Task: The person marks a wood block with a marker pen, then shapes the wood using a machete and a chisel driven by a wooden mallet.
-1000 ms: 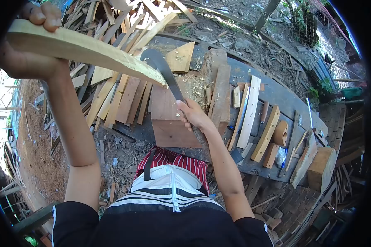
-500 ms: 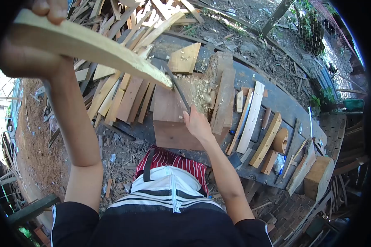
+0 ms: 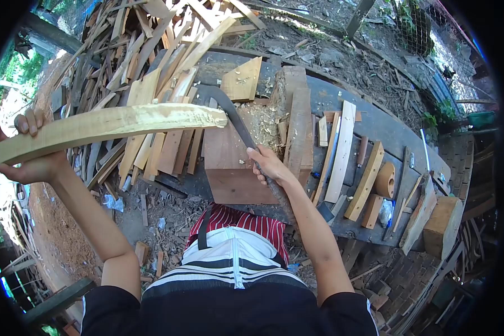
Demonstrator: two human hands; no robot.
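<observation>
A long, slightly curved wooden piece (image 3: 117, 120) reaches from the left edge toward the middle, its right end freshly cut and pale. My left hand (image 3: 33, 151) grips it near the left end, fingers over the top edge and thumb below. In my right hand (image 3: 269, 166) is the handle of a dark curved blade tool (image 3: 235, 120), whose hooked end lies just above and beside the cut end of the wood. Under them stands a large wooden block (image 3: 241, 186), its top strewn with chips.
A heap of wood offcuts (image 3: 145, 39) lies at the upper left. On the dark table (image 3: 386, 145) at the right are a pale strip (image 3: 341, 151), a drilled bar (image 3: 365, 179), a wooden ring (image 3: 385, 178) and a thick block (image 3: 442, 221).
The wooden piece has swung from steeply slanted to nearly level as my left hand came down. The blade's curved end now shows, and my right hand has shifted slightly.
</observation>
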